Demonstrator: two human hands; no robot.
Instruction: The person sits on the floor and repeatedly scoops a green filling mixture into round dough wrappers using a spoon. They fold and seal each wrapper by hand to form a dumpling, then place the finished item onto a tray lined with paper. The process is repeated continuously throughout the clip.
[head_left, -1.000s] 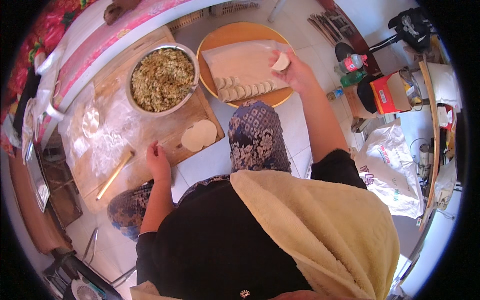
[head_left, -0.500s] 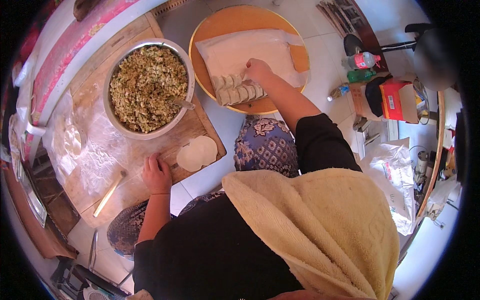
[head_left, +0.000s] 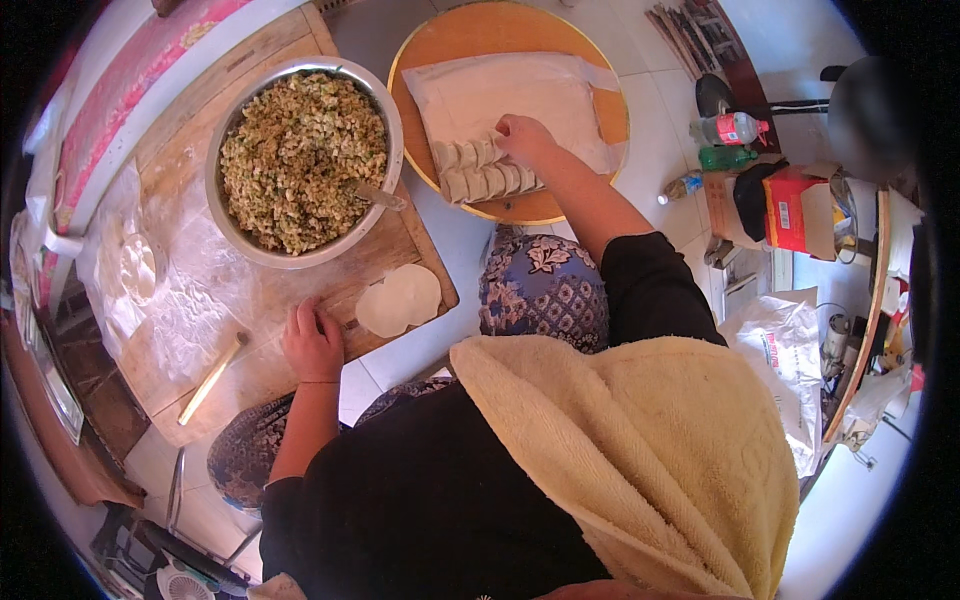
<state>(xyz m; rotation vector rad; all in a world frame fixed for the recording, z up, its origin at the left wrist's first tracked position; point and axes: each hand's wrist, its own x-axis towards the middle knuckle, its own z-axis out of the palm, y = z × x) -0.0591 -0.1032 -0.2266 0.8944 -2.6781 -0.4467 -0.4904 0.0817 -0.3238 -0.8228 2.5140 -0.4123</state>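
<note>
My right hand (head_left: 527,141) reaches over a round orange-brown board, its fingers closed at the end of the upper row of dumplings (head_left: 463,153), apparently on the last dumpling, which they partly hide. Just below lies a second row of dumplings (head_left: 490,182). Both rows rest on a pale, floured sheet (head_left: 500,95). My left hand (head_left: 312,345) lies on the near edge of the wooden board, fingers slightly bent and apart, holding nothing. Beside it are a few overlapping round dough wrappers (head_left: 399,300). A steel bowl (head_left: 216,205) of chopped filling (head_left: 300,160) stands beyond, a metal utensil handle (head_left: 383,196) sticking out.
A thin rolling pin (head_left: 212,380) lies on the wooden board (head_left: 420,250), left of my left hand. Crumpled plastic with white flour (head_left: 138,268) covers the board's left side. At right on the floor are bottles (head_left: 730,128), a cardboard box (head_left: 720,205) and a white bag (head_left: 785,350).
The view has shifted slightly. My right hand stays at the end of the upper dumpling row, fingers still closed. My left hand remains on the board's edge.
</note>
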